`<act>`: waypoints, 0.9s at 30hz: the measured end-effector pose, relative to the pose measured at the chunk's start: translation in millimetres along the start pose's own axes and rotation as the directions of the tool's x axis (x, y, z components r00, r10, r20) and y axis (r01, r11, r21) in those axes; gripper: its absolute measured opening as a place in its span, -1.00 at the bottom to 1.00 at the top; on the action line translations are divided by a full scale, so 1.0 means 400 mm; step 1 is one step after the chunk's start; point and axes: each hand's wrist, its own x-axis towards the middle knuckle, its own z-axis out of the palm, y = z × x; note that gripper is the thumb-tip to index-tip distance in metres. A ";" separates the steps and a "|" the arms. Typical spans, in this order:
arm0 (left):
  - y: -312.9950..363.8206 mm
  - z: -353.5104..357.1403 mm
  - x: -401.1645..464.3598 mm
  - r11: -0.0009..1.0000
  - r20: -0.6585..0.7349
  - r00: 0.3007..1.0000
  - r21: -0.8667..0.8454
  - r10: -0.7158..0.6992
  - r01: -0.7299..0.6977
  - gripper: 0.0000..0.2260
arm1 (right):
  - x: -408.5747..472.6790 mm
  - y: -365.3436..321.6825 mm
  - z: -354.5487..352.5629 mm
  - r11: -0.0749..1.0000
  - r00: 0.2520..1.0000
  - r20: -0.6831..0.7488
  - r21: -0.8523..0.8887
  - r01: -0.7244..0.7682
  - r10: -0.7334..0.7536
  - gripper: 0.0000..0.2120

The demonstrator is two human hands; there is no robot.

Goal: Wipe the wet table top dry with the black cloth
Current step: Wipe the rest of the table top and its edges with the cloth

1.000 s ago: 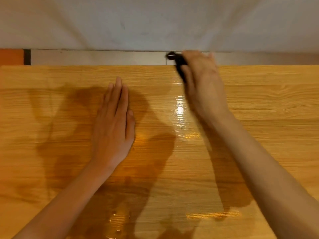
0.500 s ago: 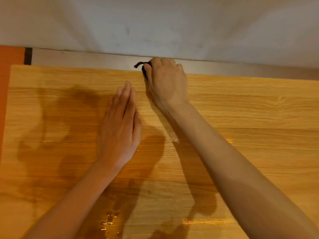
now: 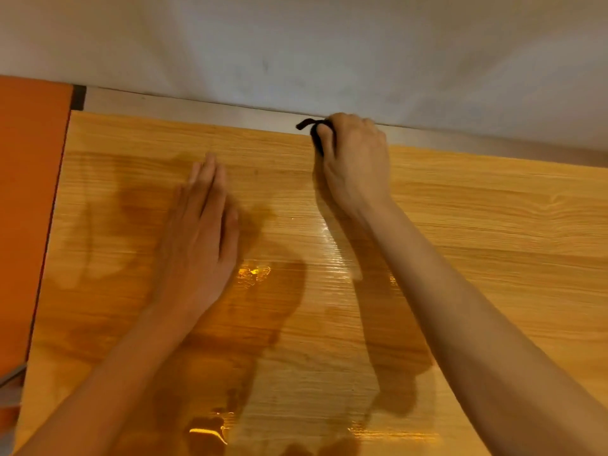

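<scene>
The black cloth is bunched small at the far edge of the tabletop, most of it hidden under the right hand, with one dark tail poking out past the edge toward the wall. The right hand's fingers are curled round the cloth, gripping it. The left hand lies flat on the wood, fingers straight and together, holding nothing. Water shows as glossy patches between the forearms and at the near edge. An orange surface borders the tabletop on the left. The risk, as I judge it: a cloth wadded this tight offers little wiping face, so it may smear water about rather than lift it, and working along the far edge could leave the near puddles missed. No brand, label or writing can be read anywhere.
</scene>
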 end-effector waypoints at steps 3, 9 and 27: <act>-0.060 -0.017 -0.020 0.998 -0.035 0.998 0.020 -0.060 0.060 -0.48 | 0.014 -0.132 0.060 0.993 0.992 0.053 0.003 0.117 -0.117 -0.69; -0.077 -0.002 -0.024 0.997 -0.070 0.995 0.015 -0.069 0.070 -0.48 | 0.005 0.026 -0.018 0.989 0.988 0.099 0.097 0.109 -0.119 -0.68; -0.083 0.003 -0.031 1.000 -0.097 0.995 0.017 -0.020 0.022 -0.50 | -0.046 -0.202 0.105 0.947 0.977 0.001 0.244 0.207 -0.214 -0.66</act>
